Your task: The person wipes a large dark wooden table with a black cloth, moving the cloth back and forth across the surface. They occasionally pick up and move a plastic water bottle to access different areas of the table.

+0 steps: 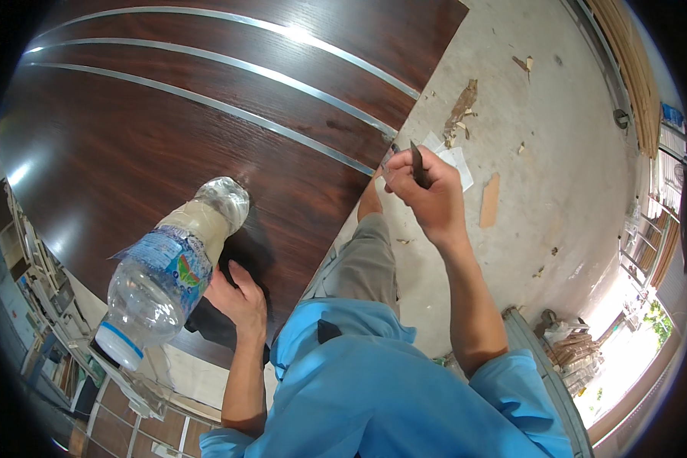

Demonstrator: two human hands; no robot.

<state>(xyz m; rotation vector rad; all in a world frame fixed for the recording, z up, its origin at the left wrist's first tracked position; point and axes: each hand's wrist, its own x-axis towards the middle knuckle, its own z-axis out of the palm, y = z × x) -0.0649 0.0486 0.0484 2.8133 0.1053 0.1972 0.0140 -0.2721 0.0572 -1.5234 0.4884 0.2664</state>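
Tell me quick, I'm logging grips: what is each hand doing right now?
Left hand: closed around a clear plastic bottle, held upturned.
Right hand: closed on a thin dark blade-like tool.

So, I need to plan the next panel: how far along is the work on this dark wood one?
The dark wood-grain panel already carries three inlaid silver strips. In hand: the left hand tips a clear plastic bottle over it, and the right hand grips a thin dark blade at its edge. What remains cannot be told.
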